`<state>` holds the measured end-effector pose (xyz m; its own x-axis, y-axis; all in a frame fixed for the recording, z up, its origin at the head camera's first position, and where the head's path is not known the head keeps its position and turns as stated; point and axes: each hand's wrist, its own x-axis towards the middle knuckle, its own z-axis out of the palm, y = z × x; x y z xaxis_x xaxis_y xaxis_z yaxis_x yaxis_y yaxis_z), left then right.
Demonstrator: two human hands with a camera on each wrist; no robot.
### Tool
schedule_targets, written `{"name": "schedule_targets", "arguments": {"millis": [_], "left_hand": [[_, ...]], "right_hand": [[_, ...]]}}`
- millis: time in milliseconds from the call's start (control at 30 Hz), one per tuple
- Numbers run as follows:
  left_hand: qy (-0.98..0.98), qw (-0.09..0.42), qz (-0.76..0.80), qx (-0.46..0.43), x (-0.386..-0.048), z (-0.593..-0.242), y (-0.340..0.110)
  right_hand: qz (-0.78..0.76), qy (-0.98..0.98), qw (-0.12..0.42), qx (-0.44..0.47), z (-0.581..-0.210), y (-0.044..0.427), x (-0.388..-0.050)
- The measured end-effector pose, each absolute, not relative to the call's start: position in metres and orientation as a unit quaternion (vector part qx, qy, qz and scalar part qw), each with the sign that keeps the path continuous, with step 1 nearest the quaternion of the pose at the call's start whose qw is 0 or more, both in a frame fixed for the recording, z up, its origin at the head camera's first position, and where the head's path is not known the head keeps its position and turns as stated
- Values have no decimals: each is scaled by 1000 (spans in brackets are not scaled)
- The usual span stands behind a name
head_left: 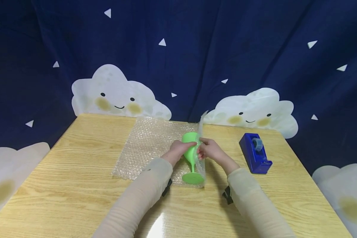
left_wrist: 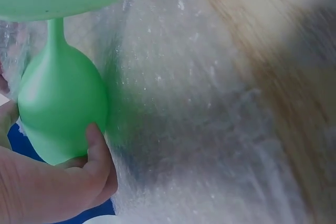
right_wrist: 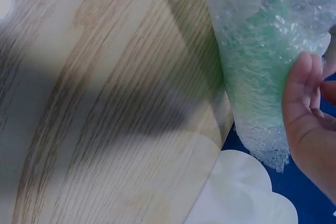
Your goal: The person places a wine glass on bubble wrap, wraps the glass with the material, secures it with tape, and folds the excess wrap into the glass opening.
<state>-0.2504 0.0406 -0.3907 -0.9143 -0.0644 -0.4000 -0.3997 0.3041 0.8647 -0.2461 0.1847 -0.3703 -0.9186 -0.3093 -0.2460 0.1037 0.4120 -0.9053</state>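
Observation:
A green plastic goblet (head_left: 189, 154) lies on a sheet of bubble wrap (head_left: 148, 145), its round foot toward me and its bowl away. My left hand (head_left: 177, 150) grips the bowl from the left side; in the left wrist view its fingers (left_wrist: 97, 156) curl against the goblet (left_wrist: 63, 98) near the rim. On the other side, my right hand (head_left: 212, 152) pinches the raised right edge of the wrap beside the bowl. The right wrist view shows the bubble wrap (right_wrist: 252, 72) standing between the right hand (right_wrist: 310, 119) and the goblet, whose green shows through.
A blue tape dispenser (head_left: 254, 157) with a roll of tape stands on the wooden table (head_left: 86, 158), right of my right hand. Behind the table hangs a dark blue curtain (head_left: 190, 49) with white cloud cutouts (head_left: 116, 89) along the table's far edge.

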Motion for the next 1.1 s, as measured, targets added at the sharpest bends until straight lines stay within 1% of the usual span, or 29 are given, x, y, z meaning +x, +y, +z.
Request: {"name": "schedule_targets", "arguments": {"millis": [133, 300, 367, 433, 567, 700, 1100], "left_hand": [[794, 140, 573, -145, -250, -390, 38], [785, 144, 584, -146, -250, -388, 33], [778, 148, 592, -149, -250, -388, 32], [769, 150, 604, -150, -250, -387, 30], [745, 153, 631, -152, -251, -388, 28], [736, 155, 640, -157, -253, -390, 27], [688, 188, 684, -157, -253, -387, 19]], "right_hand": [[-546, 820, 171, -30, -368, 187, -247], [-549, 827, 116, 41, -371, 195, -250], [-536, 835, 111, 64, -373, 199, -252], [-509, 848, 122, 76, -375, 202, -253], [-460, 867, 172, 81, -377, 205, -254], [-443, 870, 203, 81, -379, 205, -254], [-435, 875, 203, 68, -381, 198, -254]]}}
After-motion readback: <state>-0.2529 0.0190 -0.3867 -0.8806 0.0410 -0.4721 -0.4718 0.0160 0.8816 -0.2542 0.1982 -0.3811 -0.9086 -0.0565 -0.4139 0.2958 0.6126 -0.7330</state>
